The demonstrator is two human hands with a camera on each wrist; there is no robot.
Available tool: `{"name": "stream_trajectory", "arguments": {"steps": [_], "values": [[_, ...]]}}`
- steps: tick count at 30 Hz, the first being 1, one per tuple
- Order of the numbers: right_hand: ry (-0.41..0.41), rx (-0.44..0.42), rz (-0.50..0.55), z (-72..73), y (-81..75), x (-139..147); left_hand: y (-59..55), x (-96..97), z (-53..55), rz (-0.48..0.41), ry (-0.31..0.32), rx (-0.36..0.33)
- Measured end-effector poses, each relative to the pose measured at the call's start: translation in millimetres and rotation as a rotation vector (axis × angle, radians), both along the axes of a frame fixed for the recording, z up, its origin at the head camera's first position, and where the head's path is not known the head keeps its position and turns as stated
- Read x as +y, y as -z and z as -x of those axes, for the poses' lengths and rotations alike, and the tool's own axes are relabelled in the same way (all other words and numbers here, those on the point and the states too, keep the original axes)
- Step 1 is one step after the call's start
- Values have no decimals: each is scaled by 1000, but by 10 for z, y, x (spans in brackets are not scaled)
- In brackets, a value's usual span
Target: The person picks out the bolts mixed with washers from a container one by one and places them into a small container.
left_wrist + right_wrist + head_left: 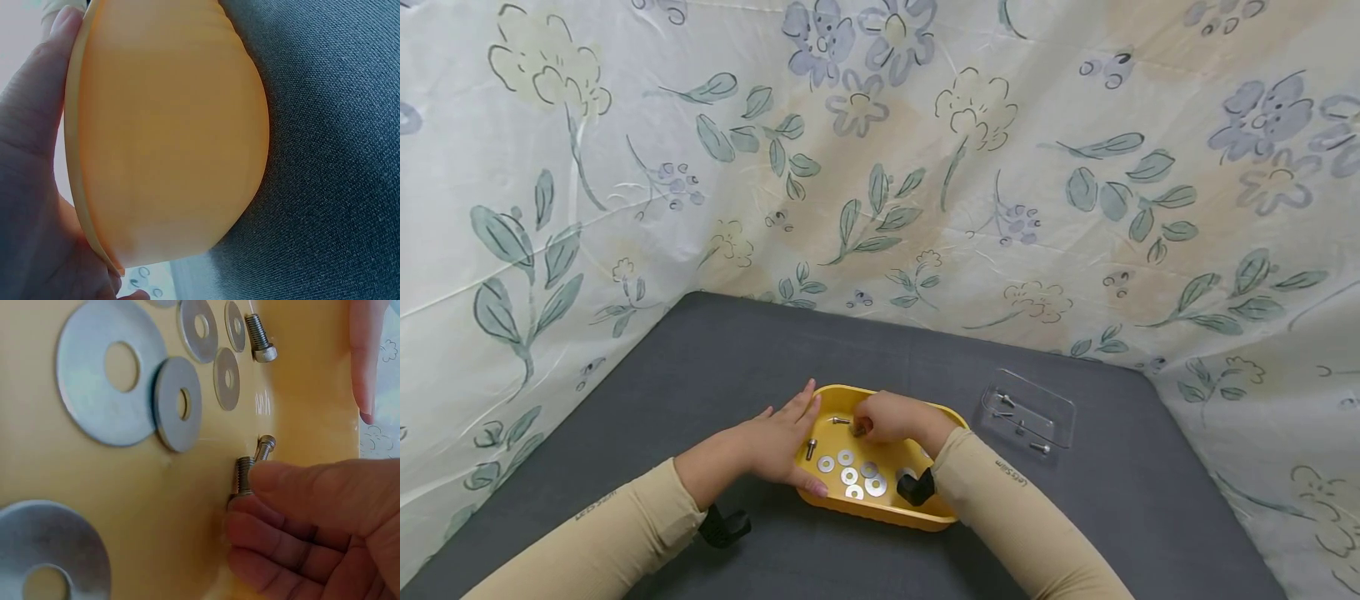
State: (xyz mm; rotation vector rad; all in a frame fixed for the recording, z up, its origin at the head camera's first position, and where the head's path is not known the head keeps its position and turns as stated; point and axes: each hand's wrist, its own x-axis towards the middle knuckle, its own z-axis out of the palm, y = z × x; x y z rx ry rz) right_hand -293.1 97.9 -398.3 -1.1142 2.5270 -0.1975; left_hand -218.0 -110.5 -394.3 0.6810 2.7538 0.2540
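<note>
A yellow plastic tray (887, 515) holds several flat metal washers (875, 485) and a few socket-head screws. My left hand (773, 443) spans the tray's left end, fingers extended and touching the rim, thumb at the front corner. Inside the tray, my right hand (887, 419) pinches a socket-head screw (244, 474) between thumb and curled fingers near the back wall; its head is partly hidden by the fingers. Just beyond it lies another screw (267, 447). A further screw (260, 340) lies by the tray's left end, close to the washers.
To the right of the tray, a clear plastic lid or shallow box (1052, 410) lies with several screws in and beside it, one screw (1040, 448) at its front edge. The dark grey tabletop (760, 342) is bordered by floral curtains (865, 200).
</note>
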Motion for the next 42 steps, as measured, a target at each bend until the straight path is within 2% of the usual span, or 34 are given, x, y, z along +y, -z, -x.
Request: {"name": "stream_trajectory", "arguments": {"steps": [15, 23, 33, 42], "values": [[-26, 7, 7, 22, 40, 28, -32, 16, -12, -6, -6, 0], [34, 8, -44, 4, 17, 19, -34, 15, -6, -1, -4, 3], [-55, -56, 28, 48, 94, 55, -29, 17, -4, 3, -4, 6], [-62, -158, 64, 52, 101, 82, -30, 18, -19, -3, -5, 10]]}}
